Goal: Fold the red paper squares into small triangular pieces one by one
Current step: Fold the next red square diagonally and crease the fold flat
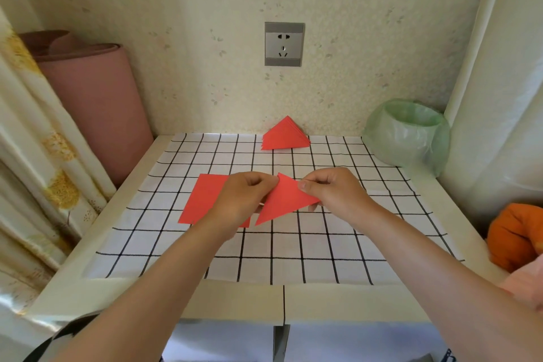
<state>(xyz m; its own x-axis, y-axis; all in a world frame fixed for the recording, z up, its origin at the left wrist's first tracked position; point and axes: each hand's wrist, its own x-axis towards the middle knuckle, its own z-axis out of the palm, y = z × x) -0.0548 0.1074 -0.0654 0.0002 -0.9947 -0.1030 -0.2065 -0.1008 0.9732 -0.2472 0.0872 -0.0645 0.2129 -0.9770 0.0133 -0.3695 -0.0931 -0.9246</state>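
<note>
1 red triangle [283, 200] held just above the checked mat [323, 244], mid-table, between both hands. Left hand [245, 195] pinches its 10 o'clock edge, fingers curled in. Right hand [333, 189] pinches the 3 o'clock edge: thumb [304, 185] on top, fingers underneath. Long point aims at 7 o'clock.

1 stack of red squares [202, 200] lies flat on the mat at 9 o'clock of the triangle, partly under the left hand; sheet count unreadable. 1 pile of folded triangles [285, 137] at 12 o'clock by the wall; roughly stacked, count unreadable.

1 bin [408, 138] at 2 o'clock, lined with a green bag [382, 126]; can't tell what's inside.
</note>
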